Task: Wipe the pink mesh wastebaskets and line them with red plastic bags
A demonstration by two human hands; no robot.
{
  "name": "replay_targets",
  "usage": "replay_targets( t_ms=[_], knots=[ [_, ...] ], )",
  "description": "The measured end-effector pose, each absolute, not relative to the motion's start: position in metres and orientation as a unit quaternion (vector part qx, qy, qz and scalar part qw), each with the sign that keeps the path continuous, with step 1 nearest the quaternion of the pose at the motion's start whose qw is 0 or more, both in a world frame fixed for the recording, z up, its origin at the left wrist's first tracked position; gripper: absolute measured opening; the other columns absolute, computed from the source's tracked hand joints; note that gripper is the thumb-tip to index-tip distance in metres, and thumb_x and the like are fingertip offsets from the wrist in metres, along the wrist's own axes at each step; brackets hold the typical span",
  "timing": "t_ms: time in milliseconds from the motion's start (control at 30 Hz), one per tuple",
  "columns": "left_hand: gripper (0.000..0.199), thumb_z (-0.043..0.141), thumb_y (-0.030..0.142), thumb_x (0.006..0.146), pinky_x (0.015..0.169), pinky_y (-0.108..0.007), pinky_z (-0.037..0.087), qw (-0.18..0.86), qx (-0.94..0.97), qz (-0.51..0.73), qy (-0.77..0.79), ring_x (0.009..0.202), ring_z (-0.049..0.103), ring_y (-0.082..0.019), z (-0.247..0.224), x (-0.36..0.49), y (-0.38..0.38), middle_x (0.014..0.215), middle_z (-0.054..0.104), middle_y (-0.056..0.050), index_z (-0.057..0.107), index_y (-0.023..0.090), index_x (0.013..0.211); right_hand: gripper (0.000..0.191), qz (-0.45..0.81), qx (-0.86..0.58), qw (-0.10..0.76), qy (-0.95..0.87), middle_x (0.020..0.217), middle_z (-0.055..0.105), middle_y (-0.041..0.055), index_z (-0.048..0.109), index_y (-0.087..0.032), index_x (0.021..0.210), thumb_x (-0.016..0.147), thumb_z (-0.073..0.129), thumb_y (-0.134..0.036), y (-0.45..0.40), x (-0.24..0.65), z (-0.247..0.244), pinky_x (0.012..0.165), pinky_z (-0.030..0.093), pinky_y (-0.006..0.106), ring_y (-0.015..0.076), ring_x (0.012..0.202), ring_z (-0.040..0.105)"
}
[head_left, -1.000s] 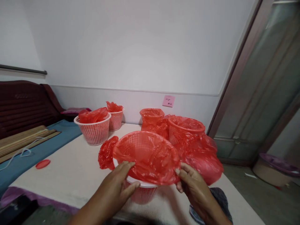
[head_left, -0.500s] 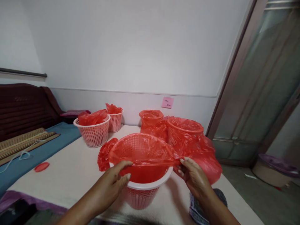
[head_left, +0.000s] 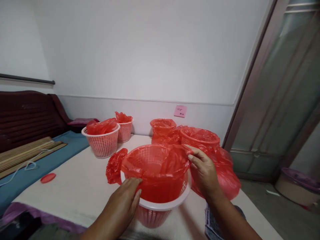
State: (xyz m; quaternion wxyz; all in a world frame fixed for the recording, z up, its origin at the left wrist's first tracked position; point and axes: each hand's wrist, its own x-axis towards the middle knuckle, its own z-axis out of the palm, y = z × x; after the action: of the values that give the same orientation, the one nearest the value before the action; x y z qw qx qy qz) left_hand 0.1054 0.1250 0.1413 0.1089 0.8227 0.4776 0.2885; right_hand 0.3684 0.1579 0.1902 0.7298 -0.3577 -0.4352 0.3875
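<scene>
A white plastic basket [head_left: 165,206] with a slotted wall stands in front of me on the table, lined with a thin red plastic bag [head_left: 160,166]. The bag drapes over the far rim, while the near white rim shows bare. My left hand [head_left: 128,193] is at the near left rim, thumb and fingers closed on the bag's edge. On the right, my right hand [head_left: 203,168] pinches the bag's edge above the rim. A crumpled part of the red bag [head_left: 116,166] hangs out at the left of the basket.
Two pale baskets [head_left: 103,143] with red bags stand at the back left. Behind and right are bag-covered baskets [head_left: 200,136]. A red disc [head_left: 48,178] lies on the white tabletop [head_left: 75,186]. Dark cloth [head_left: 212,223] sits at the near right; a pink note [head_left: 180,111] is on the wall.
My right hand has lifted the bag's edge up and away. The taut strip across the opening has widened into a raised, looser sheet. My left hand stays near the left rim.
</scene>
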Motion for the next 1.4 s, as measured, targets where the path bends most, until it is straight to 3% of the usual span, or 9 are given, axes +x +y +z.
replay_targets(
  t_ms=[100,300,433,600,767,900,1100,1233,1400],
  knots=[
    [0.032,0.039,0.026,0.094,0.095,-0.045,0.052,0.087,0.822,0.313,0.468,0.109,0.064,-0.024,0.137,0.107,0.129,0.119,0.068,-0.013,0.060,0.018,0.117,0.010,0.455,-0.264,0.724,-0.446,0.112,0.069,0.0015,0.069,-0.023,0.075,0.067,0.074,-0.023,0.146,0.346,0.205,0.091,0.046,0.031,0.0188,0.104,0.061],
    [0.032,0.043,0.018,0.090,0.091,-0.045,0.051,0.109,0.808,0.366,0.448,0.107,0.059,-0.024,0.136,0.107,0.134,0.116,0.058,-0.014,0.053,0.016,0.121,0.010,0.569,-0.223,0.594,-0.524,0.077,0.069,0.0011,0.064,-0.021,0.077,0.075,0.067,-0.030,0.123,0.306,0.200,0.067,0.045,0.026,0.0135,0.068,0.059],
    [0.030,0.044,0.021,0.091,0.089,-0.042,0.049,0.168,0.769,0.432,0.440,0.103,0.055,-0.021,0.136,0.099,0.136,0.114,0.052,-0.010,0.048,0.020,0.121,0.008,0.489,-0.310,0.514,-0.633,0.064,0.055,-0.0035,0.061,-0.019,0.078,0.078,0.059,-0.027,0.111,0.290,0.179,0.056,0.033,0.022,0.0092,0.057,0.044],
    [0.023,0.049,0.036,0.091,0.084,-0.038,0.049,0.268,0.696,0.476,0.466,0.097,0.055,-0.020,0.143,0.082,0.136,0.107,0.053,-0.006,0.054,0.021,0.108,0.011,0.349,-0.369,0.450,-0.735,0.065,0.048,-0.0053,0.059,-0.020,0.079,0.075,0.051,-0.014,0.100,0.285,0.167,0.059,0.033,0.023,0.0097,0.060,0.044],
    [0.032,0.061,0.049,0.081,0.073,-0.032,0.051,0.415,0.579,0.517,0.475,0.082,0.056,-0.017,0.158,0.070,0.139,0.089,0.060,-0.002,0.060,0.019,0.091,0.006,0.291,-0.371,0.465,-0.749,0.065,0.049,-0.0044,0.057,-0.020,0.075,0.079,0.052,-0.023,0.095,0.292,0.158,0.059,0.033,0.024,0.0108,0.060,0.046],
    [0.036,0.065,0.054,0.077,0.067,-0.028,0.051,0.474,0.496,0.522,0.508,0.073,0.057,-0.013,0.156,0.058,0.161,0.077,0.059,0.002,0.059,0.018,0.081,0.012,0.285,-0.363,0.488,-0.741,0.067,0.050,-0.0038,0.057,-0.021,0.076,0.083,0.051,-0.028,0.094,0.295,0.146,0.060,0.035,0.024,0.0111,0.062,0.047],
    [0.043,0.054,0.056,0.086,0.060,-0.027,0.051,0.606,0.419,0.433,0.519,0.064,0.062,-0.013,0.132,0.046,0.216,0.075,0.065,-0.002,0.064,0.014,0.091,0.016,0.276,-0.355,0.482,-0.752,0.067,0.050,-0.0033,0.056,-0.021,0.076,0.086,0.049,-0.032,0.095,0.296,0.142,0.059,0.035,0.024,0.0112,0.061,0.047],
    [0.032,0.055,0.046,0.090,0.056,-0.026,0.050,0.665,0.379,0.393,0.510,0.059,0.058,-0.010,0.122,0.051,0.241,0.076,0.063,0.001,0.062,0.014,0.092,0.015,0.288,-0.372,0.463,-0.751,0.066,0.049,-0.0033,0.056,-0.021,0.076,0.085,0.049,-0.030,0.095,0.297,0.139,0.059,0.035,0.024,0.0114,0.061,0.047],
    [0.027,0.055,0.039,0.092,0.063,-0.029,0.055,0.705,0.343,0.402,0.474,0.071,0.062,-0.012,0.129,0.056,0.252,0.089,0.065,-0.002,0.062,0.014,0.098,0.015,0.304,-0.367,0.478,-0.738,0.066,0.048,-0.0039,0.056,-0.021,0.078,0.086,0.048,-0.031,0.099,0.297,0.132,0.056,0.034,0.024,0.0109,0.059,0.045]
  ],
)
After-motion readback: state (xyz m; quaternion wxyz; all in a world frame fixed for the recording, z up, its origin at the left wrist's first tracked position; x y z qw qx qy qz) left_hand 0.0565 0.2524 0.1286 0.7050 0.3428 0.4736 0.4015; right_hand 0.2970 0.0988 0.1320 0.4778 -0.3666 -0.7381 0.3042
